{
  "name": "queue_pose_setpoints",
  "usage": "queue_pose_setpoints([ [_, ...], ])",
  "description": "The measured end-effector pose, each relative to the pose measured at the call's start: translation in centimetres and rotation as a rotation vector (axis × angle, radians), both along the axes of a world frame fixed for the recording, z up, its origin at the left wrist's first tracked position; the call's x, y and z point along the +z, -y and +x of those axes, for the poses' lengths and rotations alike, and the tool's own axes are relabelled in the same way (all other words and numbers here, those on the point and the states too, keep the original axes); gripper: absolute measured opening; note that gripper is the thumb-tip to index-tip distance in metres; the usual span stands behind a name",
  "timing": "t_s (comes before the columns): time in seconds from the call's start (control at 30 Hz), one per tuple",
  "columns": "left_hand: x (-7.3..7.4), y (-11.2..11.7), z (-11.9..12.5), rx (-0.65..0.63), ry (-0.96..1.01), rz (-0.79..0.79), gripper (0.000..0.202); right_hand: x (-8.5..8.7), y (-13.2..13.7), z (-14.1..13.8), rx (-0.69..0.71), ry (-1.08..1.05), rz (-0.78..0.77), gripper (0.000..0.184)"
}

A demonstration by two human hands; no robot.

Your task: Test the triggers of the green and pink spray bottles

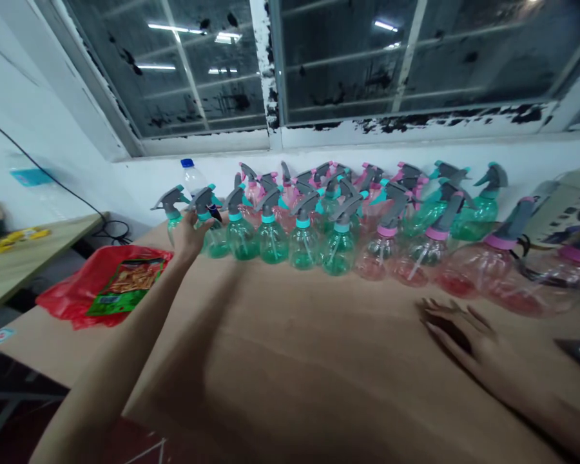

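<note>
At the left end of a front row of spray bottles, my left hand is closed around the neck of a green spray bottle with a grey trigger head. Another green spray bottle stands just left of that hand, partly covered by it. My right hand rests on the wooden table with its fingers apart, holding nothing. The closest bottles to it are pink spray bottles with pink collars, which stand beyond its fingertips.
More pink and green spray bottles crowd behind the front row, against the wall. A red plastic bag with a green food packet lies at left. A blue-capped clear bottle stands behind. A carton and a dark-edged device are at right.
</note>
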State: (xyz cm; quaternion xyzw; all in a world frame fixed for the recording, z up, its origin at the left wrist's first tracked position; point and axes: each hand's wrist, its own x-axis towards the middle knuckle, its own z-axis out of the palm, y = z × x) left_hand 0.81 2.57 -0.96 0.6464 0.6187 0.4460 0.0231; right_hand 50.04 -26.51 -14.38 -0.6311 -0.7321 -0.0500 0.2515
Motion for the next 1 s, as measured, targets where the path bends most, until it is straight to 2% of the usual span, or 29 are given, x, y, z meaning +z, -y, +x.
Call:
queue_pose_setpoints([
  [0.1,-0.1,1.7,0.0,0.032,-0.049,0.042,0.044,0.1,0.0,0.0,0.007,-0.021,0.018,0.04],
  [0.23,-0.1,5.3,0.3,0.115,-0.127,0.103,0.046,0.1,0.0,-0.1,0.011,-0.044,0.031,0.038],
  [0.33,0.1,7.0,1.2,0.135,-0.188,0.091,0.043,0.0,-0.1,-0.1,0.003,-0.051,0.03,0.038],
  [0.43,0.4,7.1,2.9,0.105,-0.263,-0.026,0.043,-0.2,-0.2,-0.1,-0.002,-0.061,0.05,0.039],
  [0.53,0.8,6.2,5.1,0.098,-0.332,-0.175,0.056,-0.3,-0.2,-0.1,0.005,-0.061,0.063,0.039],
  [0.7,1.2,5.1,7.9,0.19,-0.405,-0.315,0.08,-0.3,-0.3,0.0,0.025,-0.042,0.039,0.037],
  [0.87,1.8,6.0,8.2,0.237,-0.475,-0.381,0.077,-0.4,-0.3,0.0,0.017,-0.047,0.041,0.038],
  [1.0,2.5,8.3,7.2,0.225,-0.545,-0.4,0.076,-0.4,-0.3,0.1,0.033,-0.043,0.025,0.036],
])
